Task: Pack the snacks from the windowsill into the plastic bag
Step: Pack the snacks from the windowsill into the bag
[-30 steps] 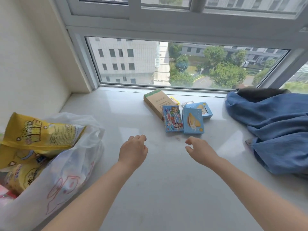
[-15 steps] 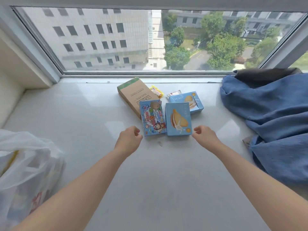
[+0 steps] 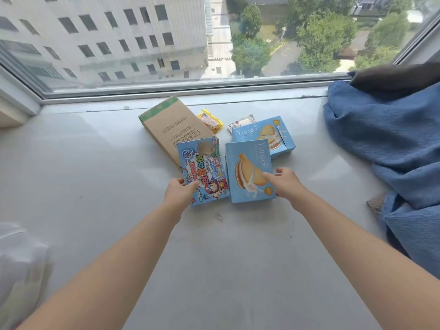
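Observation:
Several snacks lie near the window on the grey windowsill (image 3: 95, 163). My left hand (image 3: 179, 194) grips the near left corner of a cartoon-printed blue box (image 3: 204, 167), thumb on top. My right hand (image 3: 287, 184) holds the right edge of a light blue biscuit box (image 3: 247, 170), thumb on its face. Both boxes lie flat on the sill. Behind them are a second light blue biscuit box (image 3: 273, 136), a brown cardboard box (image 3: 171, 129), a small yellow packet (image 3: 210, 120) and a small white packet (image 3: 241, 121). The white plastic bag (image 3: 21, 265) shows at the lower left edge, blurred.
A crumpled blue cloth (image 3: 392, 151) with a dark item (image 3: 400, 75) on top covers the right side of the sill. The window frame (image 3: 166, 88) runs along the back. A small brownish scrap (image 3: 375, 203) pokes out from under the cloth.
Both hands reached forward from in front of the boxes onto them: the left now grips the cartoon box, the right the near biscuit box. The view moved closer and the bag slid mostly out of frame.

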